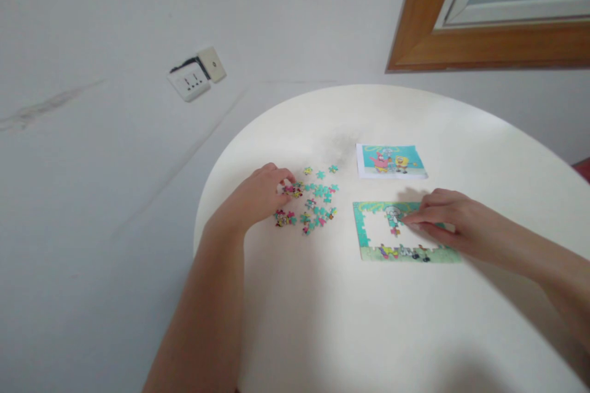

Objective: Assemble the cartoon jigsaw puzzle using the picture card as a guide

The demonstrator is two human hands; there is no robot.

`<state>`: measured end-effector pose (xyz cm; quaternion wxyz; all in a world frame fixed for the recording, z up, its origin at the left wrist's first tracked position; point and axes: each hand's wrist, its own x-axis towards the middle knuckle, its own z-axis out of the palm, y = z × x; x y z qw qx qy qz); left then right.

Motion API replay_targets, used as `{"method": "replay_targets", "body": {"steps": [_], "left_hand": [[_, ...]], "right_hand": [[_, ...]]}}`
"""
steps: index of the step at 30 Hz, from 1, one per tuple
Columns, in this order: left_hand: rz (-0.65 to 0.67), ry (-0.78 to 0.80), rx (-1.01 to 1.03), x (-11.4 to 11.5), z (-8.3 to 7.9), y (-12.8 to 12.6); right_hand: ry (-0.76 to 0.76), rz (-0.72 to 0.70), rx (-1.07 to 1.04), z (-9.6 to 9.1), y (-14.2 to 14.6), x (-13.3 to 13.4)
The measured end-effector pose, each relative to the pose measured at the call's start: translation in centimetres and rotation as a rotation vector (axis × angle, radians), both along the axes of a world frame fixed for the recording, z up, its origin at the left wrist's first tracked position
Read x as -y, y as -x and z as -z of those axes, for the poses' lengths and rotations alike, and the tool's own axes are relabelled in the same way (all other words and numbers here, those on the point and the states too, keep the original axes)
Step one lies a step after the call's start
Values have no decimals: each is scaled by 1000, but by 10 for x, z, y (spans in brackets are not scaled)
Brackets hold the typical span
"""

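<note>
Two hands at a jigsaw: one among the loose pieces, one over the part-filled puzzle.
The left hand (260,194) curls its fingers at the near edge of the loose pieces (319,191), most of which lie scattered to the right of its fingertips; whether it pinches one, I cannot tell. The right hand (449,219) has its index finger stretched onto the puzzle (359,230), which lies beneath and to the left of that hand, its middle partly open; whether a piece is gripped there is hidden. Just beyond the puzzle, a picture card (391,163) lies flat on the table (318,313).
</note>
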<state>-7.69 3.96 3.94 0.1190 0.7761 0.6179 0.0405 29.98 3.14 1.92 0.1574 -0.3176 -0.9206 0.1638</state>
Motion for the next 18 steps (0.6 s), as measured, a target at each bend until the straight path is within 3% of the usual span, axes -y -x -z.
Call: {"method": "replay_targets", "body": {"steps": [11, 18], "left_hand": [[63, 52, 13, -1, 1, -4], [36, 53, 19, -3, 4, -2]], "right_hand": [[-16, -22, 22, 1, -1, -1], [-22, -35, 31, 2, -1, -1]]}}
